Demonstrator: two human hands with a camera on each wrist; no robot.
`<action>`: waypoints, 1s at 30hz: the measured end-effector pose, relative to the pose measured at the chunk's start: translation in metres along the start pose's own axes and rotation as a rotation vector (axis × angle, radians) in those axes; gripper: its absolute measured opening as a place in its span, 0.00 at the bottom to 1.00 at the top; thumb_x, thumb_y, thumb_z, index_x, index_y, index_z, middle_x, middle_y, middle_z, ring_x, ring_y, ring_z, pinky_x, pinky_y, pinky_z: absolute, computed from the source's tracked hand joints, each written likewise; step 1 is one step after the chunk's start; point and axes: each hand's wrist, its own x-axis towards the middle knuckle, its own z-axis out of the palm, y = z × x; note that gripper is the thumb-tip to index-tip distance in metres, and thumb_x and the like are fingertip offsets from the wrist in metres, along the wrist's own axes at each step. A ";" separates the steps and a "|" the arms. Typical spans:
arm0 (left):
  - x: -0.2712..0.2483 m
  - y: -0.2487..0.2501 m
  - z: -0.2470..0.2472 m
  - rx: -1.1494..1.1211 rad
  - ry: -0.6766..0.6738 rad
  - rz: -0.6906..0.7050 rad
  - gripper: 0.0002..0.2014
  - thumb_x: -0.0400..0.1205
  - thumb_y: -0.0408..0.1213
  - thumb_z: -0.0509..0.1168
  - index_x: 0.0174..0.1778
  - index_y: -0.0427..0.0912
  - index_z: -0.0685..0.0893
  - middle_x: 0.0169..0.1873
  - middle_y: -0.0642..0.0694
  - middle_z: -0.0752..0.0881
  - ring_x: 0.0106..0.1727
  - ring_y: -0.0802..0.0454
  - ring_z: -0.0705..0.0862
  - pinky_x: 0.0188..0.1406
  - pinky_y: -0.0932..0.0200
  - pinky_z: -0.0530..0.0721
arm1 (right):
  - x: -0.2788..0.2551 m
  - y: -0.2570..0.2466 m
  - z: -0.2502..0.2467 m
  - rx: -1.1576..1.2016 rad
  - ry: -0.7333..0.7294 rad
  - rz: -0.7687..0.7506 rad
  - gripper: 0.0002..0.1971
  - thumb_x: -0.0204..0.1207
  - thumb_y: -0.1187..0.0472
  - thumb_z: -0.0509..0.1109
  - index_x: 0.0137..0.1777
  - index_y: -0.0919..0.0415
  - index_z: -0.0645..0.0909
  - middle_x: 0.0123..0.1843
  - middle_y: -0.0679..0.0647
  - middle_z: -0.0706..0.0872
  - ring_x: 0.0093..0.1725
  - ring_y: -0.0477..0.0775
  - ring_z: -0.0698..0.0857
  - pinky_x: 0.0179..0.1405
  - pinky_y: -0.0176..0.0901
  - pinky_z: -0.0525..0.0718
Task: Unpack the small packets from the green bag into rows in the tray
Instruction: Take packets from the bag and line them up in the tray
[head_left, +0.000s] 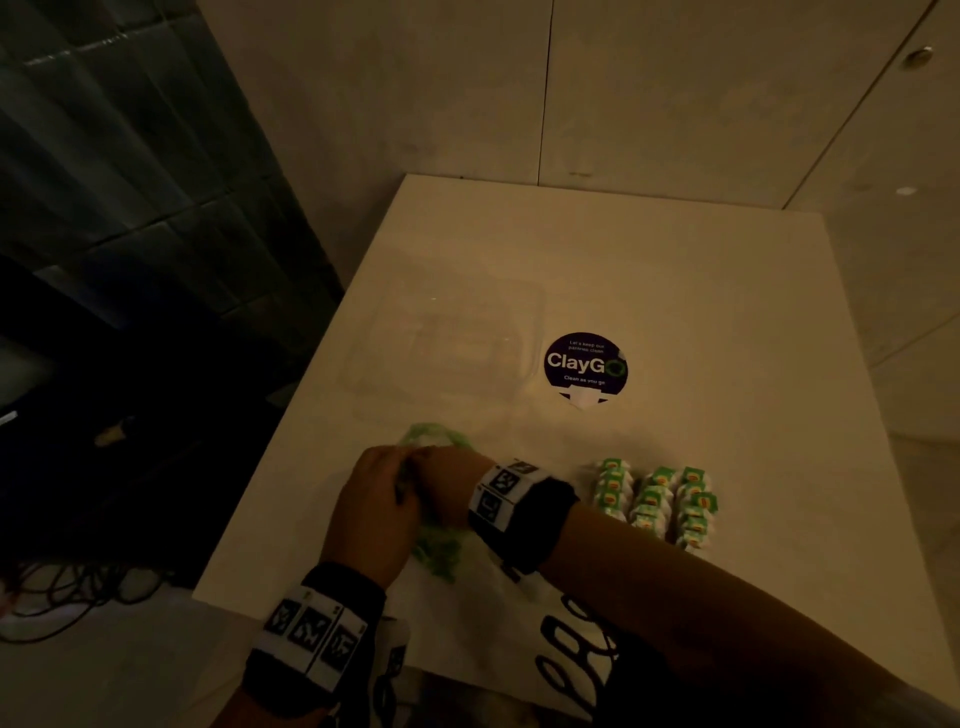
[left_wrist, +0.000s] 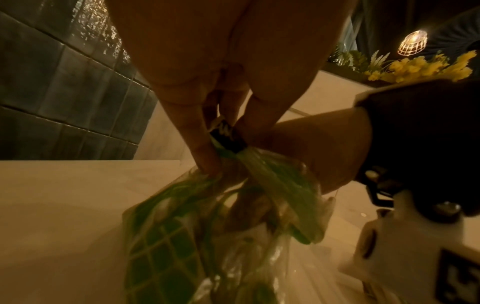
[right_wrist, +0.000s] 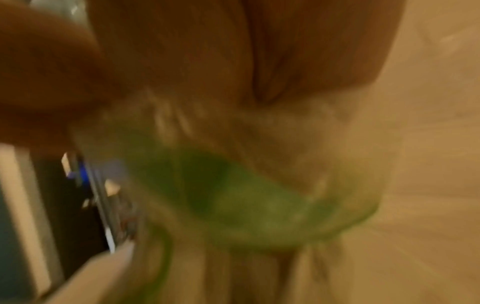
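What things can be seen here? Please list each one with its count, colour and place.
green bag: one, green and clear plastic, near table edge, held by both hands
small packets: three rows, green and white, on table right of the bag
tray: one, clear, behind the bag
ClayGo sticker: one, dark round, right of tray
table: one, white
left hand: grips bag
right hand: grips bag

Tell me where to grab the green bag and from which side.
Grip the green bag at its bunched neck, just below the dark tag, coming from above. There the plastic gathers into a narrow twist, where the left hand and right hand already pinch it; below that it is loose, crinkled film.
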 end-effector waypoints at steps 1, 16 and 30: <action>0.000 -0.002 -0.001 -0.002 -0.004 0.003 0.18 0.82 0.26 0.59 0.68 0.41 0.78 0.64 0.46 0.77 0.54 0.60 0.73 0.54 0.67 0.70 | 0.003 -0.001 0.002 0.005 -0.003 0.039 0.17 0.81 0.59 0.64 0.66 0.67 0.75 0.62 0.64 0.79 0.55 0.65 0.84 0.51 0.51 0.83; 0.008 -0.022 -0.008 -0.036 -0.043 0.073 0.18 0.83 0.30 0.62 0.69 0.46 0.77 0.62 0.48 0.78 0.57 0.52 0.80 0.57 0.70 0.75 | -0.029 -0.004 -0.021 -0.019 0.162 0.020 0.17 0.82 0.54 0.61 0.67 0.59 0.76 0.62 0.58 0.78 0.57 0.60 0.82 0.47 0.47 0.79; 0.000 0.010 0.002 -0.172 0.105 0.121 0.15 0.79 0.43 0.65 0.62 0.58 0.75 0.72 0.52 0.68 0.74 0.54 0.68 0.66 0.63 0.69 | -0.090 0.058 -0.032 0.939 0.414 0.076 0.07 0.74 0.63 0.75 0.49 0.63 0.83 0.36 0.54 0.86 0.30 0.49 0.85 0.32 0.43 0.88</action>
